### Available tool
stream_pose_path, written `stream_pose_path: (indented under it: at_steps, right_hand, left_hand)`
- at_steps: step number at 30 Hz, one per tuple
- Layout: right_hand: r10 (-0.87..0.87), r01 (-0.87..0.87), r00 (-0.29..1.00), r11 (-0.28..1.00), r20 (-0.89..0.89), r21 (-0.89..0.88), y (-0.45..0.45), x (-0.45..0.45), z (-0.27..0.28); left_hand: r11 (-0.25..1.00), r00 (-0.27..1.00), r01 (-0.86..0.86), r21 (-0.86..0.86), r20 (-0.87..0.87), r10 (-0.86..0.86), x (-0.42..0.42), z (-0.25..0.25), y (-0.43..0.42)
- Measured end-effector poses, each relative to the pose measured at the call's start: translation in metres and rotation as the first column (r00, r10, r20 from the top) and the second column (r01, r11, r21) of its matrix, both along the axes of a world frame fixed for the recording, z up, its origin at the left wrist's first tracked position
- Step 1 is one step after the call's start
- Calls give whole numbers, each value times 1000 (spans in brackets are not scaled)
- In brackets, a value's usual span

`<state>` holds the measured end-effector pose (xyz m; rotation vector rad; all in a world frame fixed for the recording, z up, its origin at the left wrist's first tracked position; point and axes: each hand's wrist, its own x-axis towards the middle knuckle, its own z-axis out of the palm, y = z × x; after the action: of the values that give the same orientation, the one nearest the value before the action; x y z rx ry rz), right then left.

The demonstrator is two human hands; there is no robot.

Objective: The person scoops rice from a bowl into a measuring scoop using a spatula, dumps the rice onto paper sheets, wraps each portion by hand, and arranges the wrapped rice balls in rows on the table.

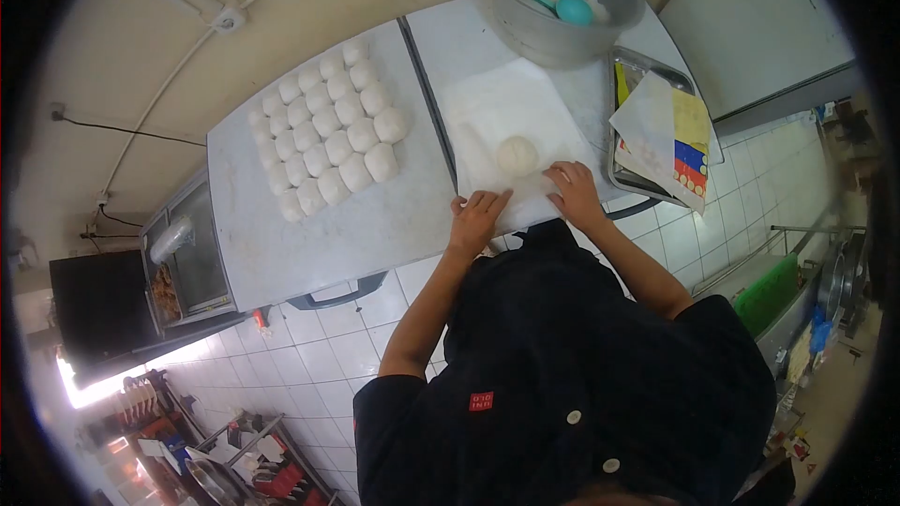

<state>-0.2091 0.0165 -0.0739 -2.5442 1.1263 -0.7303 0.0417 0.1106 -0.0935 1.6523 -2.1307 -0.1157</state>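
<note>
A round, pale dough ball (517, 156) rests on a stack of thin white sheets (525, 94) spread over the table, near their front edge. My left hand (478, 218) is at the near left part of the sheets, fingers curled and closed on the edge of the top sheet. On the other side, my right hand (574, 191) pinches the same sheet's near edge, just right of the ball. Neither hand touches the ball. To the left, several white wrapped balls (326, 122) sit in close rows on the tabletop.
A large grey basin (511, 23) with white powder and a turquoise scoop (574, 9) stands at the back. At right, a metal tray (614, 164) holds printed packaging (689, 145). A dark gap (427, 94) divides the two table sections (352, 230).
</note>
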Motion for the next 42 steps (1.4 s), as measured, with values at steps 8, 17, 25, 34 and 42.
stream_pose_path:
  at_steps: [8,17,25,34,42]
  right_hand:
    - [135,-131,989,988,-60,80,18,-60,-17]
    - [-425,170,775,853,468,493,2,-47,-62]
    - [-487,352,760,865,430,358,-31,-4,-45]
    - [-575,534,810,805,118,257,-43,3,-75]
    - [-322,303,858,946,399,113,-74,35,5]
  left_hand:
    - [974,998,1,225,64,-15,37,2,40]
    - [873,567,-400,277,-674,474,11,-7,3]
    - [750,531,-602,275,-563,633,-1,-21,-52]
    - [707,647,-626,330,-286,707,9,-34,-64]
    - [970,947,-162,179,-250,204,-17,-5,-10]
